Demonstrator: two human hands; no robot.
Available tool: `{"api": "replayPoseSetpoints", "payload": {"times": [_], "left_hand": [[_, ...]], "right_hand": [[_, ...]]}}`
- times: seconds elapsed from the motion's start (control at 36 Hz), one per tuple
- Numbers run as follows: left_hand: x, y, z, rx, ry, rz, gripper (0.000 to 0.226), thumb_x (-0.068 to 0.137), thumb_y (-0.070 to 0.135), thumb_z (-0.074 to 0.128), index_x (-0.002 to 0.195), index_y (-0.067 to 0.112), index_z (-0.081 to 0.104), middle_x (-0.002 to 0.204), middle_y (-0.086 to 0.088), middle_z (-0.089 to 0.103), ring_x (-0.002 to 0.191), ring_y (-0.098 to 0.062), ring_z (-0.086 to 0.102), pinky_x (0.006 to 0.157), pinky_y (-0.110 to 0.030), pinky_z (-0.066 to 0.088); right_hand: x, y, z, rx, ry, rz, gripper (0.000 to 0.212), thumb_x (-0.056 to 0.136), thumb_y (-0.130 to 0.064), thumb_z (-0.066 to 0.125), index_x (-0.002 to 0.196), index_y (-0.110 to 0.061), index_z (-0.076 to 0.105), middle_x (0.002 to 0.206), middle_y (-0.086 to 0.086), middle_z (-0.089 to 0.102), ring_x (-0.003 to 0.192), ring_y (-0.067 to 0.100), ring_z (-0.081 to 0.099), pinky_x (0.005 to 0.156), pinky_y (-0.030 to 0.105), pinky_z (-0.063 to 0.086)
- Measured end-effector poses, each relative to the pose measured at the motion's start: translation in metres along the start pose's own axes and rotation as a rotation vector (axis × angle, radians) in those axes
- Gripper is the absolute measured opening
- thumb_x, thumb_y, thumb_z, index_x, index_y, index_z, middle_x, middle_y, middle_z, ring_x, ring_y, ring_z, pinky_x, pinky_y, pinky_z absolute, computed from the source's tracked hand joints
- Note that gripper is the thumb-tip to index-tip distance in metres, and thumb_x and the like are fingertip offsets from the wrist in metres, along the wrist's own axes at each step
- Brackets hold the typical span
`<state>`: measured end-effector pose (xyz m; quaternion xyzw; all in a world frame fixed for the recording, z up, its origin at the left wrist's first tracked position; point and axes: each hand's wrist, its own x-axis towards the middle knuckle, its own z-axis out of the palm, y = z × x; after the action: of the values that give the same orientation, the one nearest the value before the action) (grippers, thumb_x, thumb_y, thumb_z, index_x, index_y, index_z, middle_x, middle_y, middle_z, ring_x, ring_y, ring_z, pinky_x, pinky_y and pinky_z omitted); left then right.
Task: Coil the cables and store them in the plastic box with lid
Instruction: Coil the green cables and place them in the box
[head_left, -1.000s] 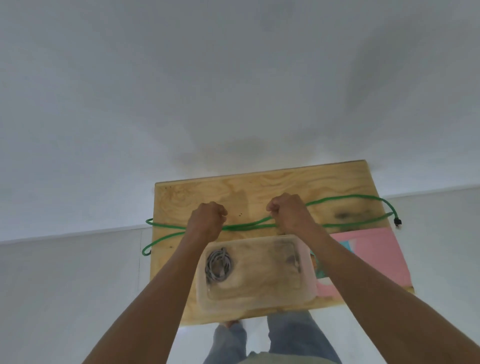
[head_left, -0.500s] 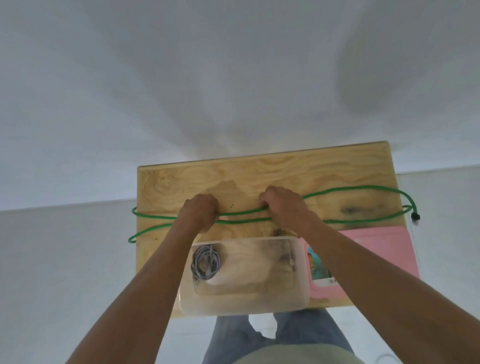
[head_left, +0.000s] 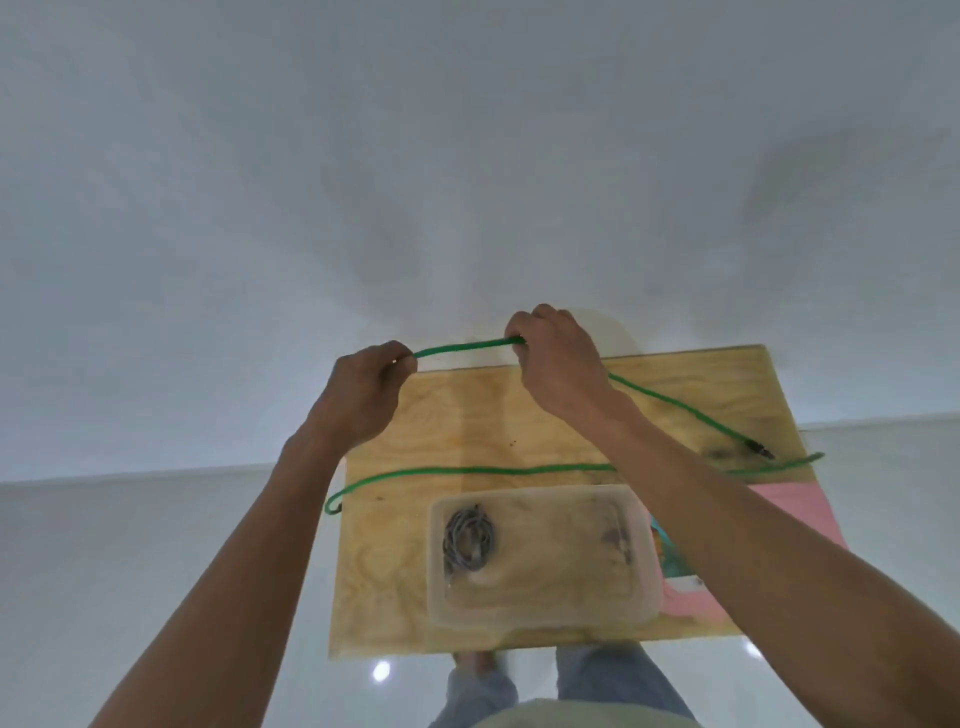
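Observation:
A long green cable lies across the wooden table, and part of it is lifted. My left hand and my right hand each grip it above the table's far edge, with a short taut stretch between them. From my right hand the cable runs down to its black plug at the right. Its lower run loops off the left edge. The clear plastic box stands open at the near side with a coiled grey cable inside.
A pink lid lies under my right forearm, to the right of the box. The table stands on a glossy white floor against a white wall. My legs show below the table's near edge.
Both hands have risen from the table top with the green cable. The plug end has been drawn in from the right edge onto the table.

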<state>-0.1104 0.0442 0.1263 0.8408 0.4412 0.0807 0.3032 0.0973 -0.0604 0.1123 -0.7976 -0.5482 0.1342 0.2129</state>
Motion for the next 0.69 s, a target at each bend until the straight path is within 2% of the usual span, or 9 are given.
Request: {"api": "replayPoseSetpoints", "payload": {"times": [0.06,0.11,0.19,0.28,0.36,0.47,0.56,0.61,0.69], "left_hand": [[-0.009,0.004,-0.021,-0.022,0.093,0.063,0.018,0.102,0.021,0.053,0.094,0.012,0.067,0.067,0.006,0.056,0.064,-0.018,0.051,0.060,-0.008,0.035],[-0.016,0.011,-0.039,-0.033,0.162,0.123,0.019,0.102,0.022,0.054,0.096,0.011,0.069,0.065,0.007,0.056,0.062,-0.007,0.051,0.059,-0.006,0.036],[-0.027,0.026,-0.055,-0.036,0.199,0.235,0.022,0.102,0.023,0.055,0.100,0.008,0.071,0.072,0.001,0.062,0.064,-0.003,0.053,0.061,-0.005,0.036],[-0.036,0.046,-0.066,-0.081,0.228,0.351,0.022,0.102,0.023,0.055,0.100,0.010,0.073,0.073,0.002,0.064,0.063,-0.006,0.053,0.060,-0.007,0.035],[-0.043,0.062,-0.076,-0.131,0.253,0.411,0.023,0.102,0.027,0.056,0.097,0.012,0.073,0.066,0.003,0.061,0.059,-0.003,0.050,0.057,-0.013,0.034],[-0.050,0.063,-0.083,-0.221,0.261,0.350,0.032,0.099,0.037,0.058,0.084,0.012,0.070,0.051,0.008,0.048,0.046,-0.006,0.042,0.047,-0.013,0.031],[-0.059,0.051,-0.085,-0.313,0.260,0.265,0.038,0.099,0.042,0.056,0.079,0.013,0.068,0.043,0.010,0.039,0.041,-0.007,0.034,0.045,-0.016,0.028],[-0.065,0.044,-0.086,-0.336,0.260,0.246,0.037,0.100,0.043,0.054,0.079,0.015,0.067,0.048,0.009,0.039,0.044,-0.007,0.032,0.048,-0.023,0.029],[-0.072,0.034,-0.085,-0.344,0.281,0.219,0.035,0.099,0.045,0.053,0.078,0.020,0.066,0.057,-0.006,0.045,0.052,-0.014,0.039,0.055,-0.029,0.034]], "right_hand": [[0.000,-0.022,-0.011,0.035,0.049,-0.011,0.025,0.095,-0.001,0.050,0.114,-0.012,0.063,0.108,0.007,0.057,0.096,0.028,0.055,0.074,0.033,0.041],[-0.004,-0.043,-0.021,0.099,0.086,-0.042,0.032,0.096,-0.004,0.053,0.126,-0.013,0.060,0.119,0.008,0.053,0.097,0.027,0.058,0.082,0.035,0.047],[-0.019,-0.076,-0.030,0.229,0.138,-0.158,0.048,0.093,-0.001,0.059,0.137,-0.020,0.054,0.127,0.004,0.047,0.091,0.022,0.062,0.086,0.032,0.053],[-0.034,-0.102,-0.035,0.285,0.223,-0.242,0.044,0.093,-0.001,0.061,0.132,-0.019,0.059,0.122,0.002,0.050,0.080,0.018,0.064,0.074,0.023,0.054],[-0.041,-0.114,-0.049,0.292,0.348,-0.253,0.027,0.093,-0.007,0.064,0.119,-0.012,0.068,0.112,0.007,0.060,0.081,0.020,0.065,0.078,0.029,0.055],[-0.043,-0.110,-0.081,0.335,0.429,-0.221,0.015,0.093,-0.011,0.064,0.105,-0.011,0.073,0.096,0.008,0.066,0.079,0.021,0.066,0.076,0.035,0.056],[-0.042,-0.097,-0.108,0.390,0.463,-0.176,0.014,0.093,-0.008,0.064,0.102,-0.011,0.074,0.092,0.010,0.066,0.074,0.022,0.069,0.071,0.025,0.056],[-0.040,-0.088,-0.125,0.413,0.488,-0.164,0.015,0.093,-0.007,0.064,0.103,-0.010,0.074,0.093,0.012,0.066,0.071,0.021,0.070,0.066,0.014,0.053],[-0.036,-0.071,-0.146,0.445,0.510,-0.134,0.014,0.094,-0.009,0.064,0.104,-0.011,0.073,0.096,0.012,0.067,0.066,0.016,0.070,0.062,0.006,0.048]]}}
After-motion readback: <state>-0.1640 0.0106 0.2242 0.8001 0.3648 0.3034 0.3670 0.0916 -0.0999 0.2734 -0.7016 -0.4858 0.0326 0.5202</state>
